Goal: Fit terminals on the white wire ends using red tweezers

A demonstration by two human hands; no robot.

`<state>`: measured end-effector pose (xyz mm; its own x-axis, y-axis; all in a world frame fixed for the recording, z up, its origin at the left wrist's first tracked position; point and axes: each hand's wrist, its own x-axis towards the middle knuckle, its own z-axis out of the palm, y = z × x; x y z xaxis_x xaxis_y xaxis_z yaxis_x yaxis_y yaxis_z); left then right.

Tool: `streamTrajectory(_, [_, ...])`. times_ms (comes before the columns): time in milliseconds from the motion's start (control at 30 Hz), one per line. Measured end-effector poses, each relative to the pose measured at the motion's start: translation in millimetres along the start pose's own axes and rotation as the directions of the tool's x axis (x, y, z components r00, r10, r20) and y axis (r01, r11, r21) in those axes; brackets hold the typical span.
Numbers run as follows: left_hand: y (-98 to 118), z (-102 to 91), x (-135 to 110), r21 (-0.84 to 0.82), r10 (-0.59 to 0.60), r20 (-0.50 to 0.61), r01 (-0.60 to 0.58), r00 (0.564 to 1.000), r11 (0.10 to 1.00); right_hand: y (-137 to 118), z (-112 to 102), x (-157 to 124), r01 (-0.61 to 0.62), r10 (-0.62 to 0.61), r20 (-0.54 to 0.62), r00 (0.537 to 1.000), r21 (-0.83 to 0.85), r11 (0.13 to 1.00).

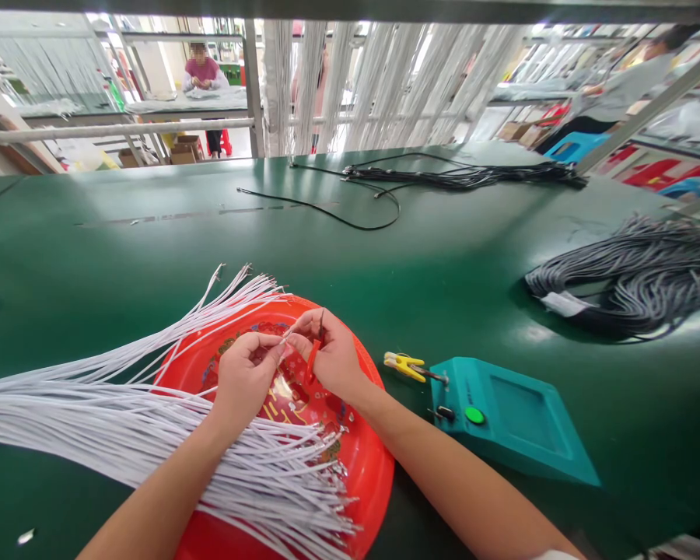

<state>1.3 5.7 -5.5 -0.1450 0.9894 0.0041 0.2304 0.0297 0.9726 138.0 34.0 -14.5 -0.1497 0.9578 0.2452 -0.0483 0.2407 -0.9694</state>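
Note:
Over a red basin (376, 459), my two hands meet at the end of a white cable (287, 334). My left hand (246, 377) pinches the cable between thumb and fingertips. Closed around a small red-handled cutting tool (313, 361), with its dark tip pointing up, is my right hand (334, 359); its fingertips also touch the cable end. A thick bundle of white cables (257, 467) lies across the basin under my left forearm, cut ends to the right. Another group of white cables (210, 319) fans over the basin's far left rim.
Right of the basin stands a teal device (519, 420) with a green button and a yellow clip (405, 365). A coiled grey cable bundle (630, 280) lies at the right, black cables (455, 177) at the back. White cables hang behind the green table (122, 264). Two people sit beyond.

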Motion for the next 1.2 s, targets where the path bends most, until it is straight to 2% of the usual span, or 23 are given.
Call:
streamTrajectory(167, [2.9, -2.6, 1.1, 0.014, -0.054, 0.103, 0.053, 0.993, 0.998, 0.0, 0.0, -3.0, 0.072, -0.075, -0.008, 0.997, -0.201, 0.977])
streamTrajectory(267, [3.6, -3.7, 1.5, 0.004, -0.064, 0.08, 0.064, 0.995, 0.998, -0.8, -1.3, -3.0, 0.05, -0.052, 0.004, 0.999, -0.327, 0.944])
streamTrajectory(400, [4.3, -4.1, 0.8, -0.022, -0.066, 0.023, 0.066, 0.998, 0.998, -0.7, -4.5, -1.2, 0.022, -0.004, 0.054, 0.999, -0.333, 0.943])
streamTrajectory(567, [6.7, -4.0, -0.5, -0.031, -0.054, -0.01, 0.053, 0.999, 0.998, -1.5, -6.7, -1.6, 0.031, 0.085, 0.25, 0.965, -0.428, 0.903])
streamTrajectory(633, [6.3, -3.5, -0.6, -0.041, -0.044, -0.005, 0.044, 0.999, 0.998, 0.0, -6.4, -2.8, 0.05, 0.1, 0.288, 0.952, -0.471, 0.88])
streamTrajectory(800, [2.6, -1.8, -0.7, 0.048, 0.032, -0.016, -0.031, 0.999, 0.998, 5.0, -5.1, -4.8, 0.089, 0.086, 0.29, 0.953, -0.539, 0.838])
streamTrajectory(1200, [2.8, -1.2, -2.1, 0.12, 0.086, 0.015, -0.087, 0.996, 0.989, 4.6, -4.7, -5.3, 0.104, 0.124, 0.342, 0.932, -0.577, 0.81])
